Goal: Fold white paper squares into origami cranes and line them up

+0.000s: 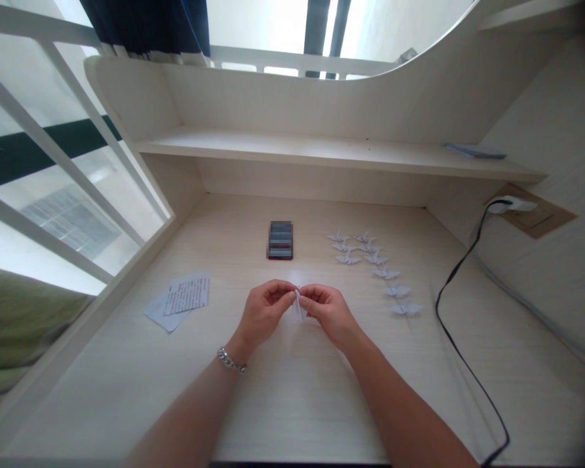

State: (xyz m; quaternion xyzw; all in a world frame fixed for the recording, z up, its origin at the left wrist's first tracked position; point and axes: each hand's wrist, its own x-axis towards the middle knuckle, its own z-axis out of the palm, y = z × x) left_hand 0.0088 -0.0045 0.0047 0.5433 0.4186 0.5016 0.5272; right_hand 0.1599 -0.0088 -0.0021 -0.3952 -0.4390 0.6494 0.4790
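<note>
Between my two hands, over the middle of the desk, is a small piece of folded white paper (pixel 299 308). My left hand (pixel 269 307) wears a chain bracelet at the wrist and pinches the paper's upper left side with thumb and index finger. From the other side my right hand (pixel 325 307) pinches it the same way, thumb tips nearly meeting. The fingers hide most of the paper; a narrow part points down below the thumbs. Several white origami cranes (pixel 376 259) stand in a bent line beyond my right hand.
A phone-like dark object (pixel 280 240), its face blurred, lies beyond my hands. Sheets of paper (pixel 188 294), one printed, overlap at the left. A black cable (pixel 451 328) runs from a wall socket (pixel 536 211) down the right side. A shelf (pixel 292 151) spans the back.
</note>
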